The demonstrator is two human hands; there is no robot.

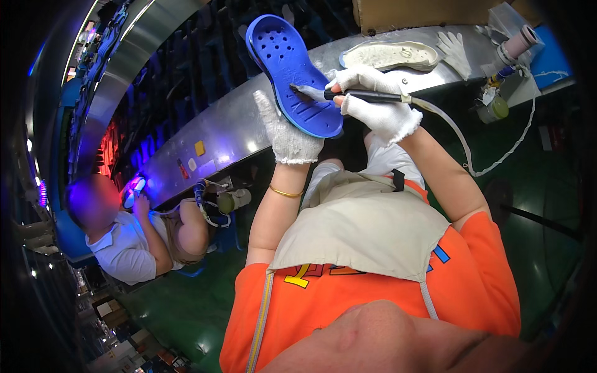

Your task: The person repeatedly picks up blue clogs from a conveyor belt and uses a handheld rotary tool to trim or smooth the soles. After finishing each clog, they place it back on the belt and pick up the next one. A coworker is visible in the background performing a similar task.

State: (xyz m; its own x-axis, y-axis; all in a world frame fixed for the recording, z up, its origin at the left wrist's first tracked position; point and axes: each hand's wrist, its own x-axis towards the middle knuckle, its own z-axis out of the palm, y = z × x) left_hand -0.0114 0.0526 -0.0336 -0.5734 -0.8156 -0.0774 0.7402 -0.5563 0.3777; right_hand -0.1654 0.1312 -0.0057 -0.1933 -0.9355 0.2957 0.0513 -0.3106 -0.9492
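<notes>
Blue sole (291, 67) hides most of the left fingers (263, 107) holding it; right fingers (353, 76) grip a brush (370, 96).

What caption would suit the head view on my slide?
Left hand holds a blue shoe sole; right hand holds a brush against it.

A bright blue shoe sole (289, 68) is slanting in the left hand (292, 142), its rimmed inner face showing. Round holes are dotting its far end, and straight grooves are marking the near end. A slim black-handled brush (379, 96) is lying nearly level in the right hand (387, 118), its pale bristles pointing left over the sole's middle, a whitish tube trailing from its back end.
</notes>
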